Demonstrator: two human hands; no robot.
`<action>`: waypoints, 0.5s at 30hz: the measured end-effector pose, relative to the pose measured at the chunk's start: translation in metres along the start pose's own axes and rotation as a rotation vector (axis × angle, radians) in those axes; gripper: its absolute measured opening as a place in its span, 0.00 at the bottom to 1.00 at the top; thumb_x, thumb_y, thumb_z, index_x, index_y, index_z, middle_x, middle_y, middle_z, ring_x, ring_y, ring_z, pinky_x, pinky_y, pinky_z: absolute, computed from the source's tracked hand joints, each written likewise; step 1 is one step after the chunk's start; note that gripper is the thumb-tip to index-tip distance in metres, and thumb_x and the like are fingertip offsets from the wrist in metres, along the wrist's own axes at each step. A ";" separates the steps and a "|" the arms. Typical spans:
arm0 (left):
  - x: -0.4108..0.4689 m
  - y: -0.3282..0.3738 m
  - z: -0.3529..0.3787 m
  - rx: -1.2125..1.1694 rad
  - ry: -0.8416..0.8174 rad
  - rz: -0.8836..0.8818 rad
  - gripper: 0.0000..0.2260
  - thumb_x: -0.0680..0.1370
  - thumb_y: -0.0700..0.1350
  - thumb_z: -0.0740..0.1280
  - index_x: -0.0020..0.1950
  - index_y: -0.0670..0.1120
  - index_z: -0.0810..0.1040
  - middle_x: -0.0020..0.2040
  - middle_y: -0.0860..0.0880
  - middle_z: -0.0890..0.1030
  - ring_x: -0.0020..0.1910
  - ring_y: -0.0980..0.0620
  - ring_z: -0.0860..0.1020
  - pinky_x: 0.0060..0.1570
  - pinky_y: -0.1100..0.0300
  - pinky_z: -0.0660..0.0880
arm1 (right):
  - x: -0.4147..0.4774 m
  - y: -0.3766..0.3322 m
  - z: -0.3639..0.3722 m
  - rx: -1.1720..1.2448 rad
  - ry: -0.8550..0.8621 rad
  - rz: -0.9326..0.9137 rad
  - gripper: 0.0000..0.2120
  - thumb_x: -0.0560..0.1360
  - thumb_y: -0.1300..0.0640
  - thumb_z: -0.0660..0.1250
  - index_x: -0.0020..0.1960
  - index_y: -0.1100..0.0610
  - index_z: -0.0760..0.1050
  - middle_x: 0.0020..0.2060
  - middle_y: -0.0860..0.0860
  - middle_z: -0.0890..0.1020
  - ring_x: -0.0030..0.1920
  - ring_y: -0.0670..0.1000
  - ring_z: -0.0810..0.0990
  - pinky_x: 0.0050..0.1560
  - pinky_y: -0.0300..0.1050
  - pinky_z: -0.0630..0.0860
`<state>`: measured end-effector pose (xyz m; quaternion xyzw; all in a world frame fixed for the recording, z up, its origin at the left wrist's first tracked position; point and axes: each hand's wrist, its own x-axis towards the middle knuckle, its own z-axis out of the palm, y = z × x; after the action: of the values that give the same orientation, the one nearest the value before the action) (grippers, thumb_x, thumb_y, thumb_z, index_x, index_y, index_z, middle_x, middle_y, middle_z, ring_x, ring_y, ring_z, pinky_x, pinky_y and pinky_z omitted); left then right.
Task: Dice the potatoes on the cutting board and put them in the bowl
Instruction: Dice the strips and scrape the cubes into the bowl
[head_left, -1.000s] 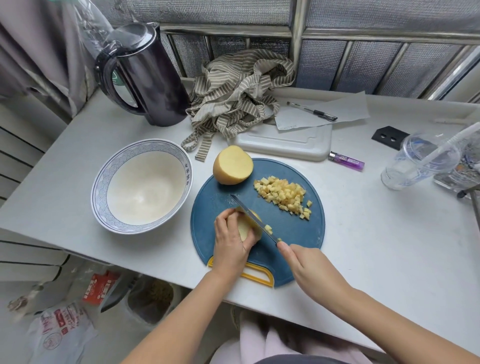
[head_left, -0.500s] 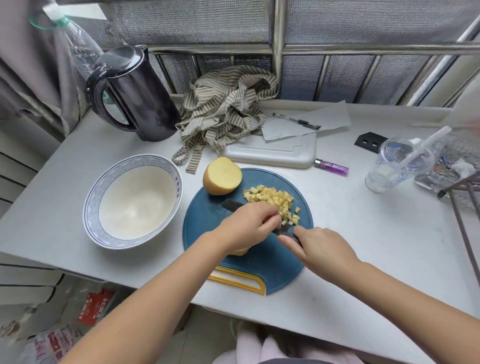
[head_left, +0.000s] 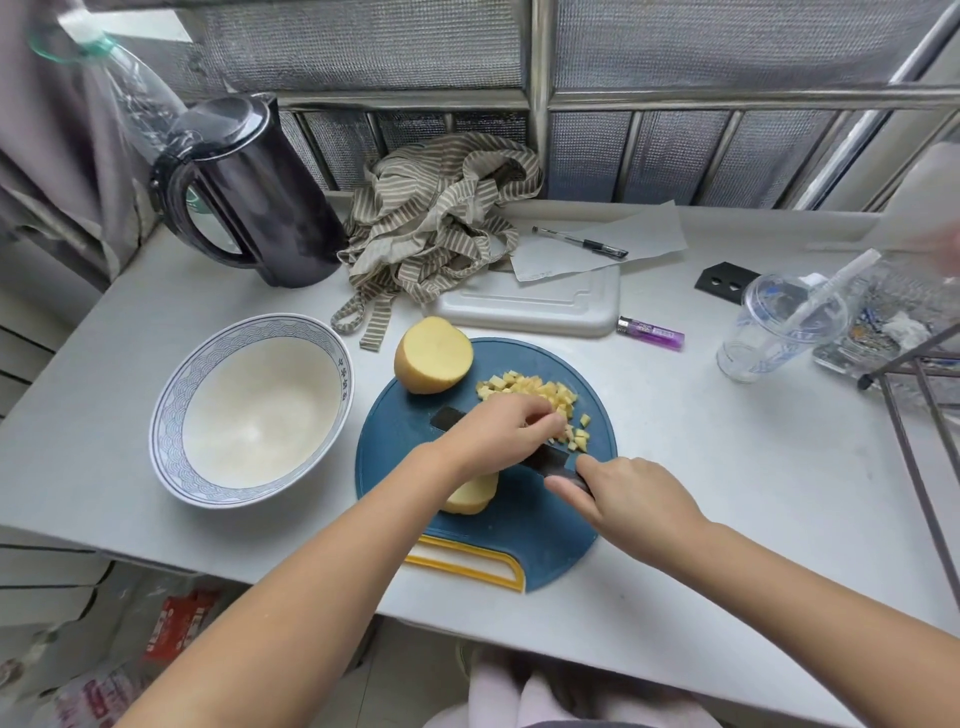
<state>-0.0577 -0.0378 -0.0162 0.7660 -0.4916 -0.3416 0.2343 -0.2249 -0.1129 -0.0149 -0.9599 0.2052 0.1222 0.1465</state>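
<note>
White desk (head_left: 727, 493), cutting board (head_left: 519, 535) at its near edge: right hand (head_left: 631, 493) grips the knife (head_left: 553, 460), left hand (head_left: 498, 434) curls over the blade, hold unclear. Potato chunk (head_left: 470, 496) under its wrist, dice (head_left: 530, 389) beyond, half potato (head_left: 434, 361) at the board's far edge; likely firm, slippery, grip the flanks

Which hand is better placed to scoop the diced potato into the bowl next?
Left, probably. The left hand is at the diced potato and on the bowl side; the right hand grips the knife.
</note>
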 end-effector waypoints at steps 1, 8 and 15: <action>-0.001 -0.002 -0.001 -0.010 0.075 0.019 0.12 0.80 0.51 0.60 0.48 0.46 0.80 0.45 0.50 0.82 0.46 0.52 0.77 0.49 0.51 0.74 | -0.001 0.000 0.001 0.030 -0.001 0.012 0.24 0.79 0.34 0.45 0.43 0.52 0.65 0.38 0.51 0.79 0.43 0.56 0.79 0.37 0.48 0.66; -0.044 -0.032 0.000 -0.094 0.777 0.126 0.07 0.78 0.46 0.61 0.45 0.45 0.73 0.41 0.52 0.73 0.43 0.53 0.73 0.46 0.61 0.70 | -0.010 -0.005 0.015 0.479 -0.039 0.143 0.25 0.80 0.38 0.50 0.34 0.54 0.64 0.27 0.49 0.69 0.31 0.50 0.69 0.38 0.49 0.67; -0.080 -0.094 0.054 0.169 0.569 0.044 0.14 0.75 0.53 0.64 0.55 0.45 0.76 0.57 0.49 0.73 0.59 0.48 0.69 0.61 0.51 0.67 | -0.015 -0.027 0.028 0.592 -0.052 0.103 0.24 0.81 0.40 0.51 0.34 0.54 0.63 0.27 0.49 0.68 0.29 0.48 0.67 0.35 0.44 0.63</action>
<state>-0.0653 0.0718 -0.0934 0.8369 -0.4493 -0.0658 0.3057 -0.2315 -0.0744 -0.0303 -0.8603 0.2765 0.0889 0.4189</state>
